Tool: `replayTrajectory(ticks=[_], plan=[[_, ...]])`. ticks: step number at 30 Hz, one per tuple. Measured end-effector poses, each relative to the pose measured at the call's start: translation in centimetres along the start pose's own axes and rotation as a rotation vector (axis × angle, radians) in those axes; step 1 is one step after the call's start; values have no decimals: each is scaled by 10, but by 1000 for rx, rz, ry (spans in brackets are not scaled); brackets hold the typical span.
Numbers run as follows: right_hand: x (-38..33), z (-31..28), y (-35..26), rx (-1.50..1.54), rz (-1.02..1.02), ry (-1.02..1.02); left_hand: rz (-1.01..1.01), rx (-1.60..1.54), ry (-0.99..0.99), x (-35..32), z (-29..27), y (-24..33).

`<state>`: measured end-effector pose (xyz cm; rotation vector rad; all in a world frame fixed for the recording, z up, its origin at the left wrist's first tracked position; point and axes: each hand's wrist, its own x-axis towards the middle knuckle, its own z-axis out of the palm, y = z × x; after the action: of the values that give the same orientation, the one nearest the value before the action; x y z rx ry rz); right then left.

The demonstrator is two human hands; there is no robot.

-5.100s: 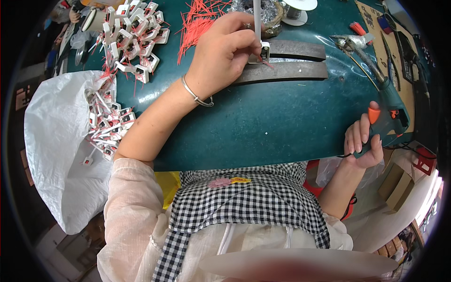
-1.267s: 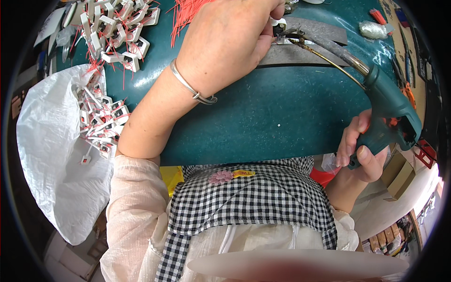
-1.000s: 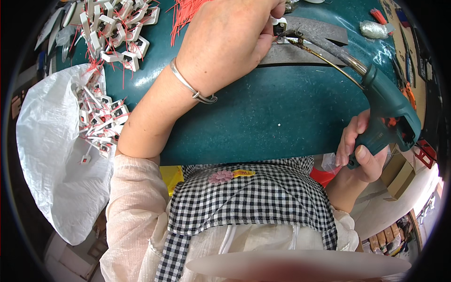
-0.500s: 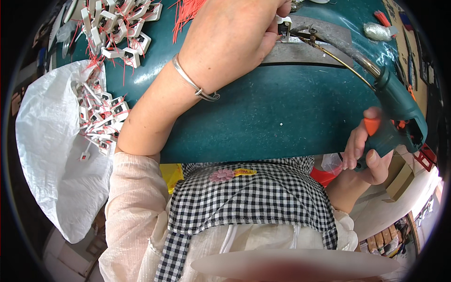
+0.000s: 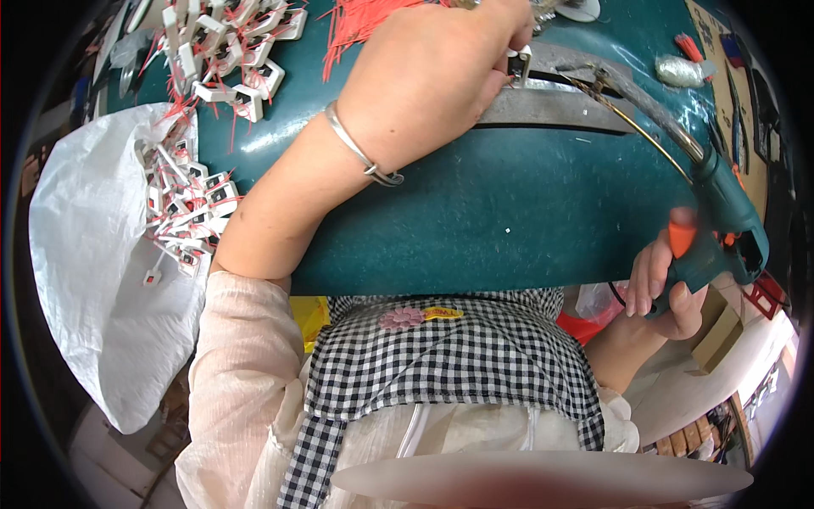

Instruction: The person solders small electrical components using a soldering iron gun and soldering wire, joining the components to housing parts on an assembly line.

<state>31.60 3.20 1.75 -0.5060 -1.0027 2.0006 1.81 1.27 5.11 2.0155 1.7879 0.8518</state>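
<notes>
My left hand (image 5: pixel 432 76) reaches over the bench with its fingertips closed on a small white plastic piece with a dark inside (image 5: pixel 523 61). That piece is beside a flat grey metal bar (image 5: pixel 551 110); the far fingers are partly cut off by the top edge. In my right hand (image 5: pixel 666 284) is a green soldering gun (image 5: pixel 721 191) with an orange trigger, gripped by its handle. From the gun a metal barrel and a thin brass-coloured tube (image 5: pixel 640 127) run left, and their tip ends a little right of the white piece, apart from it.
Several white pieces with red wires lie heaped (image 5: pixel 229 51) at the far left, and more spill from a white sack (image 5: pixel 93 271) over the bench edge. A bundle of red wires (image 5: pixel 360 30) lies beyond my left hand. A clear-wrapped packet (image 5: pixel 681 70) lies far right on the green bench (image 5: pixel 441 212).
The soldering gun's tip has drawn back to the right, widening the gap to the white piece. My left hand sits slightly lower in view, still holding that piece.
</notes>
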Motion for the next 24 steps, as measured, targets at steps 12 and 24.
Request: replayTrajectory(ticks=[12, 24], plan=[[-10, -11, -6, 9, -30, -30, 237, -40, 163, -3, -26, -36], [-9, -10, -6, 38, -43, -55, -186, 352, 155, -36, -21, -94]])
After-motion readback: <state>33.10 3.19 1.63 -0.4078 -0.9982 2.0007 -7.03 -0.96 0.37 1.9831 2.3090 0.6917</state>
